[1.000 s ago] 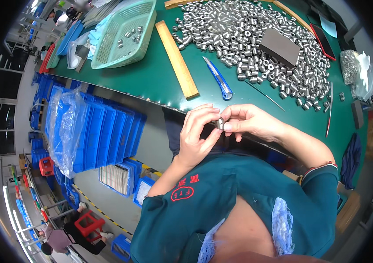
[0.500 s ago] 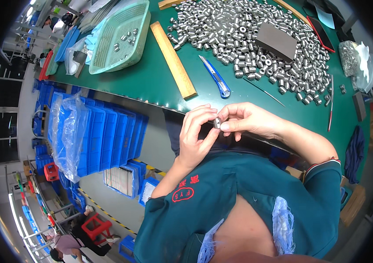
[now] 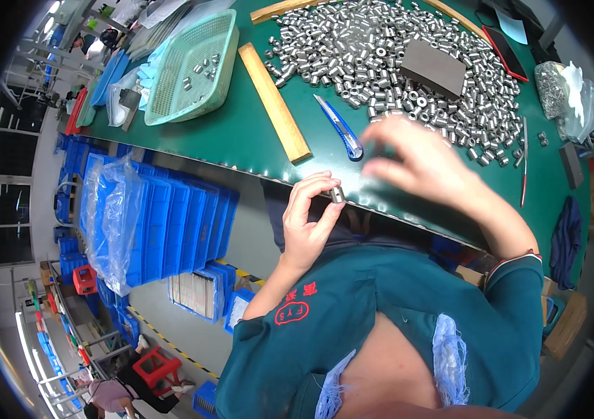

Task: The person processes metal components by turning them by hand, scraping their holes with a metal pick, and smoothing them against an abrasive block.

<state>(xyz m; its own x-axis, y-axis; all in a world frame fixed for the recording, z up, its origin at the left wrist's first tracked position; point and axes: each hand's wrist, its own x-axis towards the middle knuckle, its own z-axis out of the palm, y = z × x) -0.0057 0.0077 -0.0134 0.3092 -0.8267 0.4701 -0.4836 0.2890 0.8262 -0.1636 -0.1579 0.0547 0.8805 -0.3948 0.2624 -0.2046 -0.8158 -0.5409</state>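
Pinched between the thumb and fingers of my left hand (image 3: 305, 220) is a small metal bushing (image 3: 337, 195) with a hole in its side, held just off the table's front edge. My right hand (image 3: 419, 160), blurred by motion, reaches over the green table with thumb and fingers apart and nothing visible between them. A blue utility knife (image 3: 340, 127) lies just left of that hand. Beyond the hand spreads a large heap of similar metal bushings (image 3: 353, 59). The thin rod on the table is hidden beneath my right hand.
A dark grey block (image 3: 433, 68) rests on the heap. Wooden strips (image 3: 274, 103) border it. To the left stands a pale green basket (image 3: 164, 105) with several bushings. Blue crates (image 3: 164, 216) are stacked below. A thin red rod (image 3: 524, 164) and bagged parts (image 3: 552, 87) lie right.
My right hand has let go of the bushing and moved forward and right toward the heap. The bushing stays in my left hand, which has shifted slightly.
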